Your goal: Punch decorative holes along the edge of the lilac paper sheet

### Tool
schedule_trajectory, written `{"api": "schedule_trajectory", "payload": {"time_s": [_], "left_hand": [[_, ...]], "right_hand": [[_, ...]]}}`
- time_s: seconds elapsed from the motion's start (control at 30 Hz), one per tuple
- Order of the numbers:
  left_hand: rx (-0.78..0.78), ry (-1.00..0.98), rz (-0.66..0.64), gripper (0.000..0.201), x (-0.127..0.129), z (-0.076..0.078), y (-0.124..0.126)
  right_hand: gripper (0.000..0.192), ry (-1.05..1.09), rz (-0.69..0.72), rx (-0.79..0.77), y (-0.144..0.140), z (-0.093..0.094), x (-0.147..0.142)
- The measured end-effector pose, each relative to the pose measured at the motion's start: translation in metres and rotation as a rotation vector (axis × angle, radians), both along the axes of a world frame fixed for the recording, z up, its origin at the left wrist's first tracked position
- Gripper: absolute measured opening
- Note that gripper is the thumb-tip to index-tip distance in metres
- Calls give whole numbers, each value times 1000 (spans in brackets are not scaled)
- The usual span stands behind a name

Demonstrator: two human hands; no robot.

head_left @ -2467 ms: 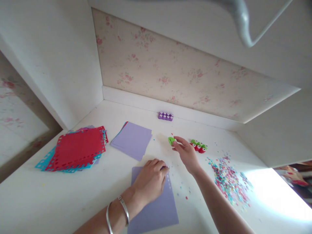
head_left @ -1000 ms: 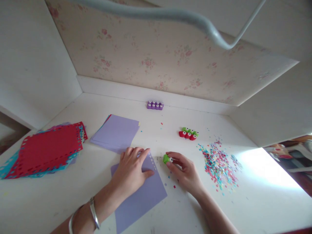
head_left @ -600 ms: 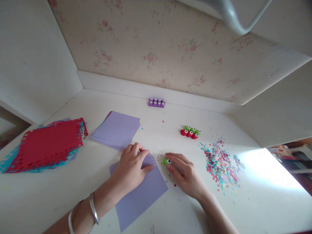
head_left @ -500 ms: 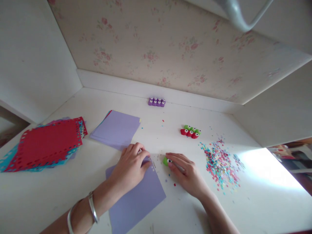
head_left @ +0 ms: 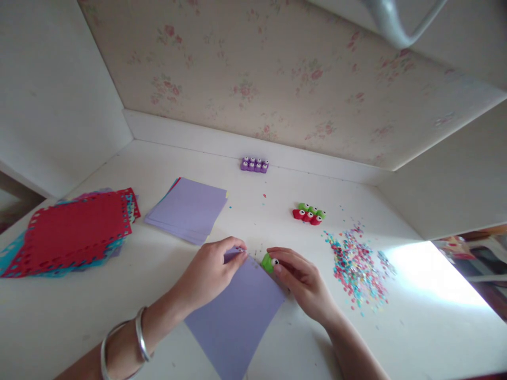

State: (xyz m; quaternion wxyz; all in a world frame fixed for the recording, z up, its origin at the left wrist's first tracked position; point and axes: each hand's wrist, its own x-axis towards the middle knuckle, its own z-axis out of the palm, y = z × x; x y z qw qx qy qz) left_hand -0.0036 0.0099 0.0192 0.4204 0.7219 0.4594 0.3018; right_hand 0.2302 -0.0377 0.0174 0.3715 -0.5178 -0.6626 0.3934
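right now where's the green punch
In the head view the green punch sits in the right hand, at the top edge of the purple sheet, just right of the left hand.

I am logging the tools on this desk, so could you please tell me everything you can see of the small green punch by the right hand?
The green punch is a small, rounded, plastic-looking piece with a white and black spot like an eye on its side. It sits on the white desk at the far right edge of the lilac sheet. The right hand grips it with its fingertips; the left hand pinches the sheet's corner just beside it.
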Motion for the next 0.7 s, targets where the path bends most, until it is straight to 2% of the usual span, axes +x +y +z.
{"api": "schedule_trajectory", "payload": {"time_s": [0.4, 0.7], "left_hand": [[-43, -27, -14, 10, 2, 1, -3], [-42, -16, -21, 11, 3, 1, -3]], "right_hand": [[19, 78, 50, -45, -2, 2, -2], [20, 77, 47, -2, 0, 2, 0]]}}
